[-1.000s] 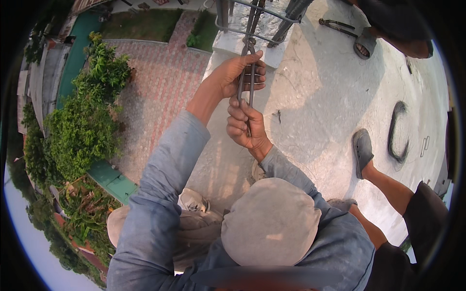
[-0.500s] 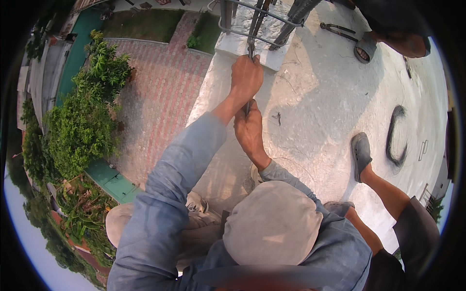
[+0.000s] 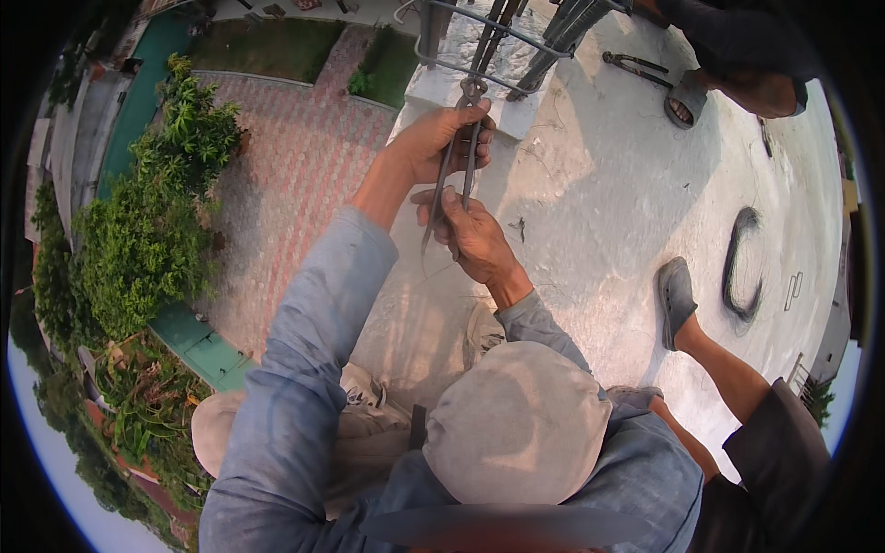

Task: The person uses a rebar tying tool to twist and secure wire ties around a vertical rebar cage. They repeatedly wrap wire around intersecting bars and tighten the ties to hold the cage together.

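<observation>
Dark metal pincers (image 3: 469, 154) point away from me, their jaws (image 3: 473, 86) up at the foot of the rebar (image 3: 495, 39) and their two handles spread apart. My left hand (image 3: 441, 143) is closed around the upper part of the handles, thumb up near the jaws. Below it, my right hand (image 3: 475, 241) grips the handles lower down, its thumb against one of them. Whether the jaws touch the rebar or bite on a wire, I cannot tell. A thin strand seems to hang below the left handle's end.
Bent stirrups (image 3: 479, 74) ring the rebar on a rough concrete block (image 3: 429, 92). Other pincers (image 3: 636, 64) lie by a crouching person's sandal (image 3: 684, 103). Another person's sandalled foot (image 3: 678, 300) stands at right near a wire coil (image 3: 737, 263). The slab edge drops to a paved yard (image 3: 295, 166) at left.
The pincers' handles have spread apart. My left hand has shifted left and turned, showing its fingers. My right hand has moved slightly lower.
</observation>
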The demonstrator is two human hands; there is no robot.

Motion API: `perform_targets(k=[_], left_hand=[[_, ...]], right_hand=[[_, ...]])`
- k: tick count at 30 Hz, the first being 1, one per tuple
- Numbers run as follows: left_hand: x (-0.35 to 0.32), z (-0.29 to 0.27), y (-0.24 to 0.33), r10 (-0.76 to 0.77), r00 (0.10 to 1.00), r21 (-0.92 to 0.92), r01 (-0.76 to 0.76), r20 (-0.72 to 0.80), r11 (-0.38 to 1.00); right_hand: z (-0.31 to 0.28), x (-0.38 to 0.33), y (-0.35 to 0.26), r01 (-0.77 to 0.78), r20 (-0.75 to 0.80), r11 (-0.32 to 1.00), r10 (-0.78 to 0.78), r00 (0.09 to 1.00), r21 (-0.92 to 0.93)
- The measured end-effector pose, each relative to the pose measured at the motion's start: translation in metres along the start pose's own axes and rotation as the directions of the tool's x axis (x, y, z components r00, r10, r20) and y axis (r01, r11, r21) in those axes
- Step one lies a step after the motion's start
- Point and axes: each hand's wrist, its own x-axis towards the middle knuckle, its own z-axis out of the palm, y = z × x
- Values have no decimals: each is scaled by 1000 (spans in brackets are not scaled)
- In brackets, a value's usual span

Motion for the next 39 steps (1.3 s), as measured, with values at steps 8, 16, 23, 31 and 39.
perform_targets(k=[8,16,23,31,39], left_hand=[[-2,2,26,-59,998,75,56,37,996],[-2,-11,46,-182,978,156,166,99,974],[6,-29,97,-333,940,670,206,66,713],[13,-39,108,-287,957,796,147,34,587],[21,-13,149,-375,926,974,114,-34,194]], right_hand=[[24,6,-16,-65,44,866,49,998,496],[71,61,2,-27,-52,773,77,996,634],[127,163,30,241,-361,693,30,932,680],[135,222,55,314,-338,786,-143,930,532],[143,264,31,234,-124,410,-278,952,881]])
